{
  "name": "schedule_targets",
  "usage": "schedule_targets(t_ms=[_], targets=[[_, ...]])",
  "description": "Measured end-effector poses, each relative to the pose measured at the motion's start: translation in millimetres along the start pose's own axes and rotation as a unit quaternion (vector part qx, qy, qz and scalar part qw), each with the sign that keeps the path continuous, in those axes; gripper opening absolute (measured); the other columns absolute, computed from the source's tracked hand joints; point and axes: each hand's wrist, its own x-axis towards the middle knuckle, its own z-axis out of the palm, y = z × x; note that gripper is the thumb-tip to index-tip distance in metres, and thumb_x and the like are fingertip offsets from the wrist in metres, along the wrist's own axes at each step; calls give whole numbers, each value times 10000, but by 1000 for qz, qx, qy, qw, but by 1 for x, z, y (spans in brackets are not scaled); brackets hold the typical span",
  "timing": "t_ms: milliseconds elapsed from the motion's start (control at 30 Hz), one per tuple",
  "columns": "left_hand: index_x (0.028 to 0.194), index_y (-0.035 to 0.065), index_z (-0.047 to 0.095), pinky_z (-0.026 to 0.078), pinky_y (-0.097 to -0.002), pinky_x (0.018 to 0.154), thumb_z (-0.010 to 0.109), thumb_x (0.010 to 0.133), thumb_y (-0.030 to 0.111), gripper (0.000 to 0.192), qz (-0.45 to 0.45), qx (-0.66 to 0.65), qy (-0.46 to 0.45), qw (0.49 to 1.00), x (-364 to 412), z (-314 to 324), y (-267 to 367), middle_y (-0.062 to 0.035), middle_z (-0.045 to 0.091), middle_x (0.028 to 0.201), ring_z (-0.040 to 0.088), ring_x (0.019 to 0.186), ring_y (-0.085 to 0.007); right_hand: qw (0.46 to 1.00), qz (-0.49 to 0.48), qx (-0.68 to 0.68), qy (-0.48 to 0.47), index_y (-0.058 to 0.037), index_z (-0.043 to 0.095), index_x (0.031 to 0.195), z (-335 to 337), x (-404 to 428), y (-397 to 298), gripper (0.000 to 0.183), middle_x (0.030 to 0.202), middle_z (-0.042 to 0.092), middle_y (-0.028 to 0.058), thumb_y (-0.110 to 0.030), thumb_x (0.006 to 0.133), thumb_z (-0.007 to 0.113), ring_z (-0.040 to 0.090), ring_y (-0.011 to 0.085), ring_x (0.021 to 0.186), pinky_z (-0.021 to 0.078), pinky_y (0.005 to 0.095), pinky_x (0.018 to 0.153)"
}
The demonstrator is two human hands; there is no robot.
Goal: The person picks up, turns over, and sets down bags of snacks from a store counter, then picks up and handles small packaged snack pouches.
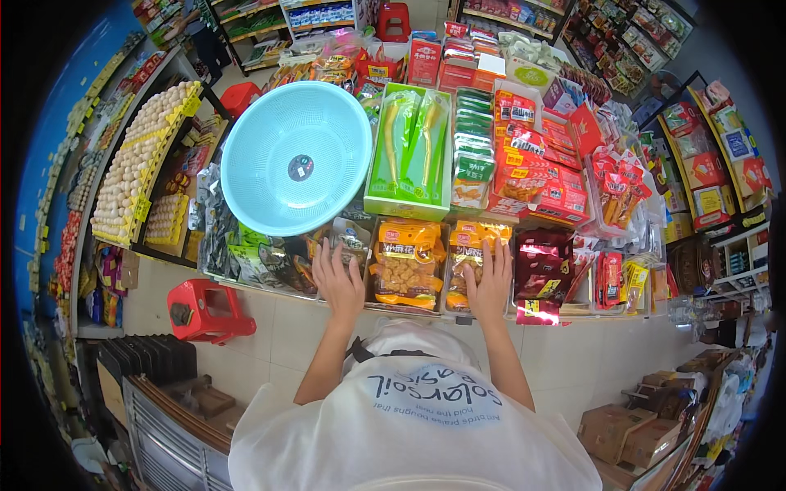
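Observation:
My left hand (339,279) rests with fingers apart on snack packets (350,238) at the display's front edge, just below a light blue plastic colander (298,138). My right hand (489,276) lies spread over an orange bag of fried dough twists (460,245) in a clear bin. Between my hands, a second orange snack bag (405,264) stands in its own bin. Behind it sits a green box (408,212) holding two long wrapped items. Dark red packets (543,264) are to the right of my right hand.
Trays of eggs (147,159) stand on a rack at left. A red plastic stool (206,310) is on the floor at lower left. Red snack boxes (559,196) fill the display's right part. Cardboard boxes (614,429) lie at lower right. Another person (206,40) stands at upper left.

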Motion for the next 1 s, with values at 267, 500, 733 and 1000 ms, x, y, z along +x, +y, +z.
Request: schedule_targets(t_ms=[267, 500, 733, 1000], targets=[[1239, 40, 555, 271, -491, 1073, 557, 913, 194, 361, -28, -46, 28, 998, -7, 9, -8, -147, 476, 1382, 406, 1281, -354, 1000, -2, 5, 12, -72, 432, 1406, -2, -1, -1, 603, 1496, 343, 159, -325, 893, 624, 296, 390, 1373, 263, 494, 1107], [1243, 32, 554, 280, -499, 1069, 550, 918, 180, 357, -15, -66, -2, 998, -4, -4, -13, -167, 459, 1395, 400, 1290, -374, 1000, -12, -11, -2, -64, 439, 1399, 3, -5, -2, 589, 1483, 361, 168, -325, 900, 611, 304, 392, 1367, 262, 490, 1110], [1307, 21, 530, 278, -467, 1088, 529, 934, 125, 387, 36, -158, -20, 987, 11, -38, -36, -196, 404, 1447, 351, 1337, -375, 998, -29, -3, 49, -20, 485, 1350, 6, -1, 1, 514, 1424, 433, 198, -270, 916, 602, 355, 390, 1339, 285, 476, 1102], [1341, 45, 505, 280, -472, 1086, 558, 929, 191, 441, 52, -48, -14, 997, 7, -33, -72, -194, 398, 1452, 341, 1341, -368, 997, -21, 9, 70, -11, 530, 1304, 9, -2, -5, 460, 1397, 473, 177, -239, 914, 615, 386, 356, 1324, 312, 444, 1089]])
